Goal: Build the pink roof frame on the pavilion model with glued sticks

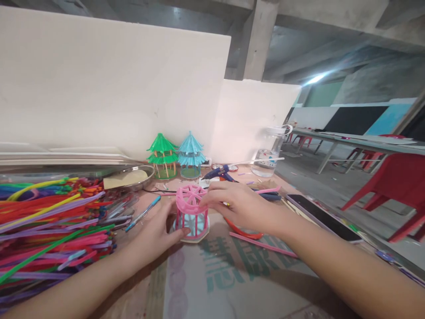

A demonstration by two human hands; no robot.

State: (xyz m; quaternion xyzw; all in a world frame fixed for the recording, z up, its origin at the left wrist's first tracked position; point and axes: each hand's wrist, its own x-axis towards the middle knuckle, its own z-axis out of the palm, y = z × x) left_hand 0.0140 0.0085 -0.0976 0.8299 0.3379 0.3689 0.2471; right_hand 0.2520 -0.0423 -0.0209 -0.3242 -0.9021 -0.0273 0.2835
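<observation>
A small pink pavilion model [188,204] stands upright on a pale blue octagonal base, with thin posts under a spoked top ring. My left hand [162,228] is closed around its lower left side, thumb over the base edge. At the right of the top ring, the bent fingers of my right hand [232,199] pinch the rim; whether a loose strip is also between them is hidden. One pink pipe cleaner [270,190] shows just beyond that hand. Below it lie another pink pipe cleaner [262,245] and orange-handled scissors [244,231], partly covered.
Many coloured pipe cleaners [49,235] are heaped at left, near a blue pen [142,213] and a metal bowl [146,177]. Behind stand green [161,155] and blue [191,155] pavilions, a glue gun [215,172] and a water jug [268,153]. A phone [322,217] lies right.
</observation>
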